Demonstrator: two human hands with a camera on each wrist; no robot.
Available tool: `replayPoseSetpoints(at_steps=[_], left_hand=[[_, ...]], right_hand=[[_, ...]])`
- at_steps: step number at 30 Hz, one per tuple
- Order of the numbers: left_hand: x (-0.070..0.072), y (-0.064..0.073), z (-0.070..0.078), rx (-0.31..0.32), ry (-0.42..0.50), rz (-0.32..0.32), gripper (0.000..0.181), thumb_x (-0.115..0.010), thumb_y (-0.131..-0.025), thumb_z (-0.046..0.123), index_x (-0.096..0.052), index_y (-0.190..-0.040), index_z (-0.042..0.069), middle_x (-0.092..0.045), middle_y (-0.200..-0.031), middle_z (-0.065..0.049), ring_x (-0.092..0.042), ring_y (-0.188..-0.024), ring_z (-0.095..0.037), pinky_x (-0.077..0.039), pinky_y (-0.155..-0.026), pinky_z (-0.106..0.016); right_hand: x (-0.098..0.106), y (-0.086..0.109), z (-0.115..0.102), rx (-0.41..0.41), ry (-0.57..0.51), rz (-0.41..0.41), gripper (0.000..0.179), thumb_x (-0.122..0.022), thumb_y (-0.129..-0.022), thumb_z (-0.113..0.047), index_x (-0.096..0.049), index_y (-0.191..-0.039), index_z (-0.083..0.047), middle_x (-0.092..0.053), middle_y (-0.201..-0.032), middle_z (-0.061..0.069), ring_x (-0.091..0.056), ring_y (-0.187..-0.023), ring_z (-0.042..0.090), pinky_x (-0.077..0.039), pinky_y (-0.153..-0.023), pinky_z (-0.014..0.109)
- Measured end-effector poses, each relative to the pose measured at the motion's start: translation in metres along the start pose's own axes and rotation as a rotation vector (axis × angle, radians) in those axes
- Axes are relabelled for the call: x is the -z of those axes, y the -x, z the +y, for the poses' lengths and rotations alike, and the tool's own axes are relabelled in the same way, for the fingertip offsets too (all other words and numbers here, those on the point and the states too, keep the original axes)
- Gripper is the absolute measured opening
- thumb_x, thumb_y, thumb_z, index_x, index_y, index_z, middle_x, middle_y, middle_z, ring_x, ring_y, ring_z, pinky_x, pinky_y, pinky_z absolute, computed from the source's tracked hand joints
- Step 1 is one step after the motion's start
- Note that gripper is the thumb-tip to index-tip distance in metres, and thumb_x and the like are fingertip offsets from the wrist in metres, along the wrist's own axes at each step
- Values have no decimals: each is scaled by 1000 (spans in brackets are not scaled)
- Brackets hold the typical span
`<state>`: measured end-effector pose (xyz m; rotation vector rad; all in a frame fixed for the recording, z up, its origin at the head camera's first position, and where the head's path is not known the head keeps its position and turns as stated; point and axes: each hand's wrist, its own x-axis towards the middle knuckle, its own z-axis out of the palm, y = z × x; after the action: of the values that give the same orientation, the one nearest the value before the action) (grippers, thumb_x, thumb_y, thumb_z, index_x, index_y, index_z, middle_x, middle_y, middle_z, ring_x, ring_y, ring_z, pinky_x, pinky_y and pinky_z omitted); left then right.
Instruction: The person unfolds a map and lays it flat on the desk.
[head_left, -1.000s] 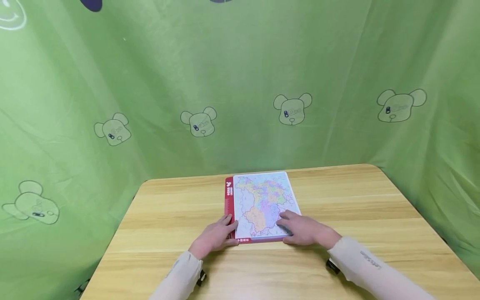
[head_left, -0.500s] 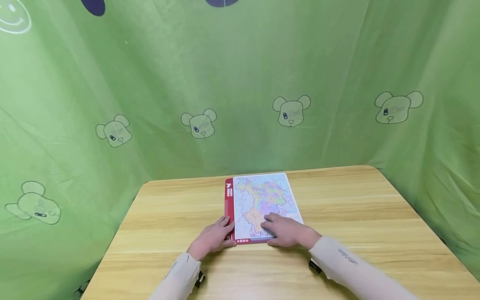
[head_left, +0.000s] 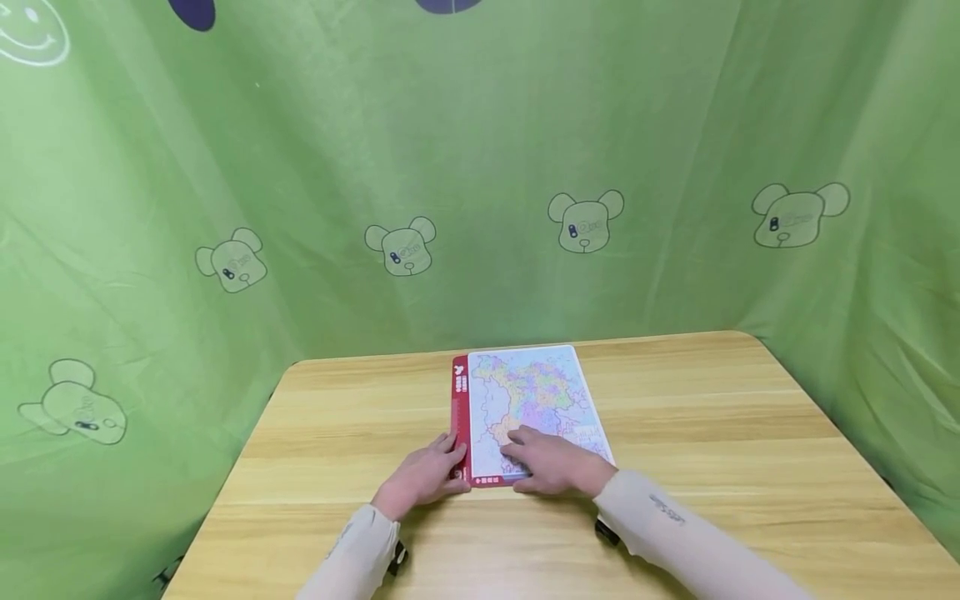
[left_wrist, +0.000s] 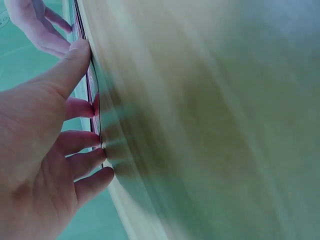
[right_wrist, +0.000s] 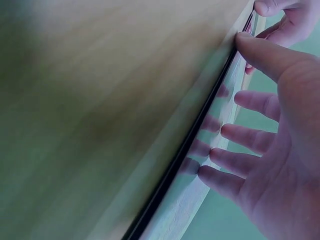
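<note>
A thin, flat map board (head_left: 536, 387) lies on the wooden table, a multicoloured map in a white border with a red band along its left and near edges. My left hand (head_left: 423, 475) rests at its near left corner. In the left wrist view, the thumb of that hand (left_wrist: 30, 125) lies at the near edge and its fingers spread along the side. Over the lower part of the map is my right hand (head_left: 551, 462). The right wrist view has its thumb (right_wrist: 255, 52) at the near edge and the extended fingertips touching the glossy surface.
The wooden table (head_left: 352, 417) has rounded far corners. A green curtain (head_left: 480, 125) with bear-head prints hangs behind it and on both sides. Dark straps (head_left: 607, 532) show under the sleeves.
My right hand has slid left across the lower part of the map, nearer my left hand, uncovering the map's near right area. The left hand and the board have hardly moved.
</note>
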<state>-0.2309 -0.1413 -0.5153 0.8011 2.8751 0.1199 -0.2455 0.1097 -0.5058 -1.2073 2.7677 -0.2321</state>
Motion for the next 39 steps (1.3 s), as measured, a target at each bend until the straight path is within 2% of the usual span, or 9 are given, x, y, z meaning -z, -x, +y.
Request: replayPoseSetpoints(at_steps=[10, 16, 29, 39], left_hand=[[3, -1, 1, -16, -27, -1, 72, -57, -87, 53, -45, -141, 6, -32, -148, -18, -31, -136, -33, -33, -107, -42], [5, -3, 3, -26, -59, 11, 72, -58, -87, 54, -47, -139, 5, -35, -147, -19, -33, -135, -32, -33, -107, -41], [7, -3, 2, -68, -91, 10, 70, -60, -87, 51, -50, -135, 2, -39, -145, -18, -34, -135, -30, -33, -107, -40], [7, -5, 1, -52, -52, -13, 70, -60, -87, 50, -47, -138, 3, -36, -147, -16, -32, -136, -29, -32, -108, -40]], right_hand=[[-1, -5, 0, 10, 34, -26, 61, -63, -88, -45, -50, -136, -10, -44, -139, 16, -39, -130, 33, -36, -104, 45], [7, -3, -2, 23, 54, -29, 58, -59, -91, -44, -49, -136, -9, -45, -139, 16, -40, -130, 33, -36, -104, 46], [33, 6, 1, 126, 135, 109, 52, -55, -94, -41, -52, -134, -7, -53, -132, 14, -51, -120, 30, -44, -98, 43], [57, 14, 1, 138, 117, 168, 47, -54, -96, -34, -51, -137, -12, -56, -131, 9, -55, -116, 25, -46, -95, 41]])
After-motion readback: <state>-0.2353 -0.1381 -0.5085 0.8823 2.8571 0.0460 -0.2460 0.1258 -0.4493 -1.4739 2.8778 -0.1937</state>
